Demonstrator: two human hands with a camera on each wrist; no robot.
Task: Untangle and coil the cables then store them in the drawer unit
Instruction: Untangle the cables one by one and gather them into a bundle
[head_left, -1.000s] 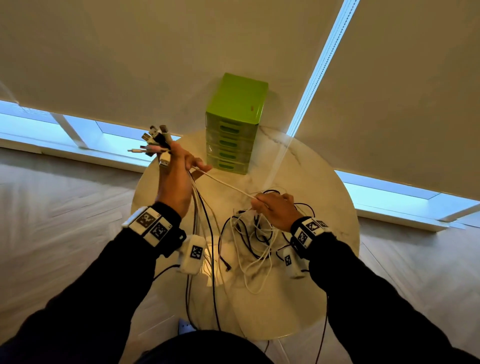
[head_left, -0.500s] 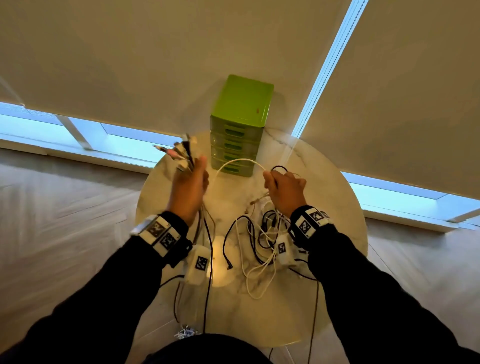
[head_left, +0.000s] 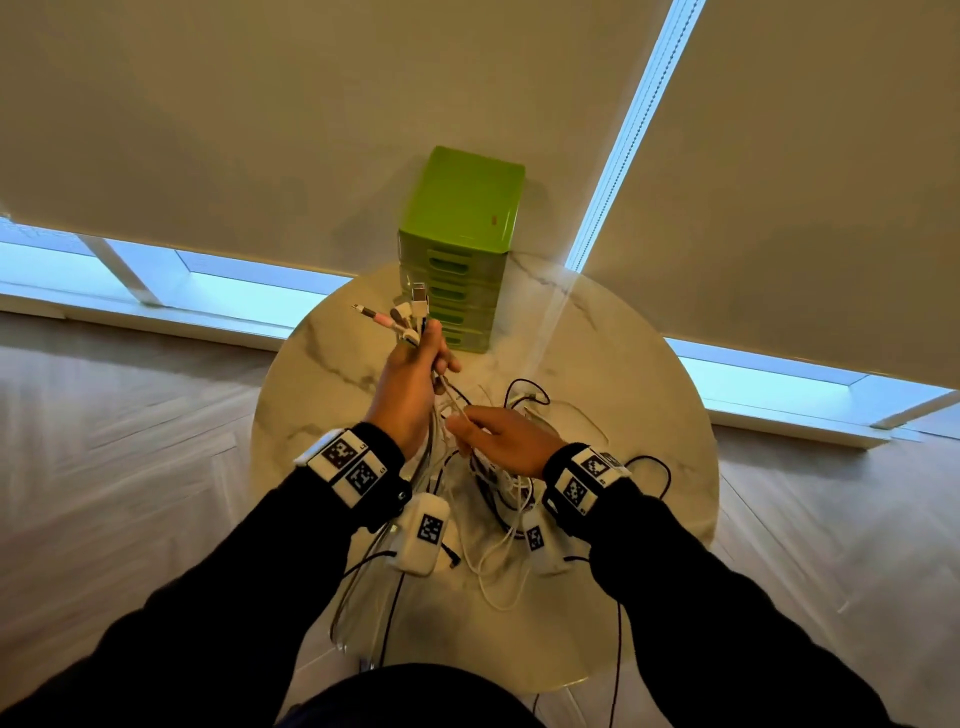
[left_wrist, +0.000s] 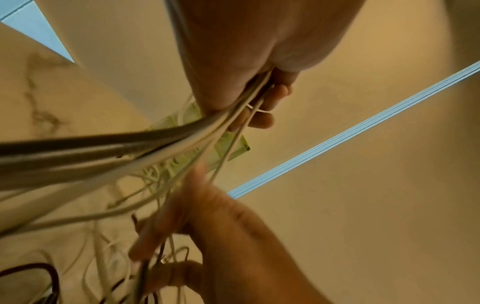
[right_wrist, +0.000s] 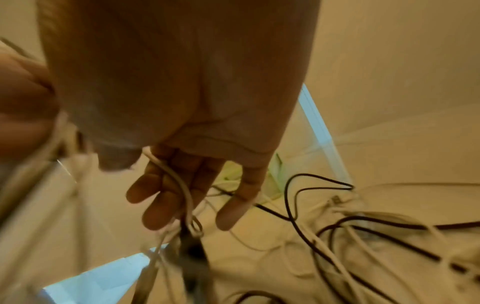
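The cables (head_left: 498, 499) lie in a loose tangle of white and black strands on the round marble table (head_left: 649, 415), with several strands trailing over the near edge towards the person's body. One bunch of them is gathered up off the table: the left hand (head_left: 410, 384) is closed around it, fingers curled tight about the strands, and the plug ends (head_left: 410, 312) fan out above the fist, among them a pink one and a few white ones. In the left wrist view the grey and white strands run straight out of that fist (left_wrist: 233, 82), pulled fairly taut.

The right hand (head_left: 506, 436) sits just beside the left wrist, low over the tangle. Its fingers (right_wrist: 166, 201) are extended and only slightly bent, and a thin white cable (right_wrist: 182, 185) runs across them with the thumb close against it; whether the thumb actually pinches it, I cannot tell.

The green drawer unit (head_left: 462, 228) stands upright at the far edge of the table, all its drawers pushed in, just beyond the raised plug ends. Behind it hang pale roller blinds (head_left: 260, 130).
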